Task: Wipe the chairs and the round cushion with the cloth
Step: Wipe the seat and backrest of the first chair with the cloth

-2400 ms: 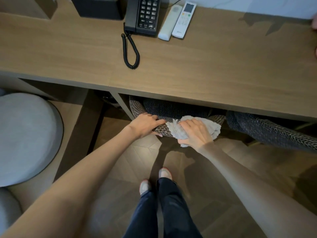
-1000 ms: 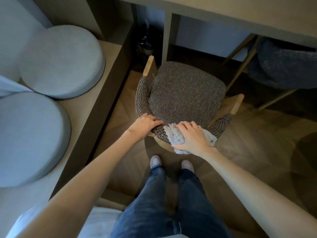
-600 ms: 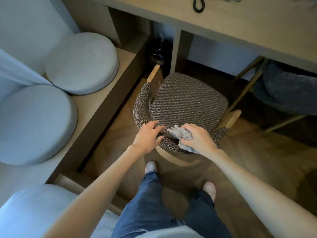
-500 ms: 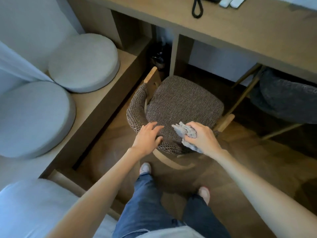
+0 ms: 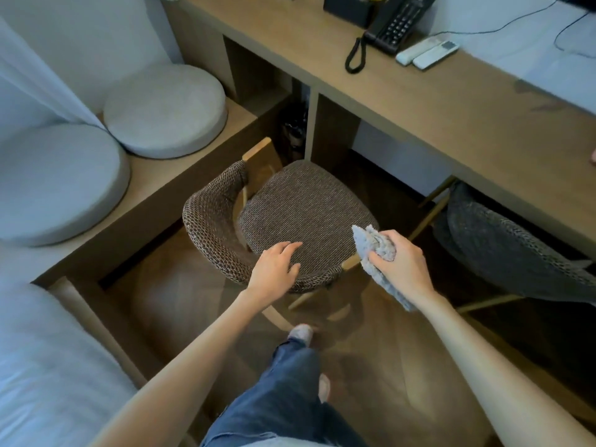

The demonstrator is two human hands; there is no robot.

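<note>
Since half a second back, the brown chair (image 5: 306, 214) has swung further out from under the surface (image 5: 419, 101), and the cloth (image 5: 371, 250) has left its backrest. The left hand (image 5: 275, 269) lies on the curved backrest, fingers loosely spread, tips over the seat's edge. The right hand (image 5: 400, 262) grips the cloth bunched in curled fingers, beside the chair's right wooden arm end.

The seat looks like the next part to wipe. It would go best with the left hand steadying the backrest while the cloth is opened flatter, then drawn across the weave in overlapping passes.

At far left, the nearer round cushion (image 5: 54, 182) is cut off by the frame edge. The brown chair's legs are mostly hidden beneath the seat. Whether the cloth touches the chair cannot be told. The second chair (image 5: 503, 250) sits largely under the surface.
</note>
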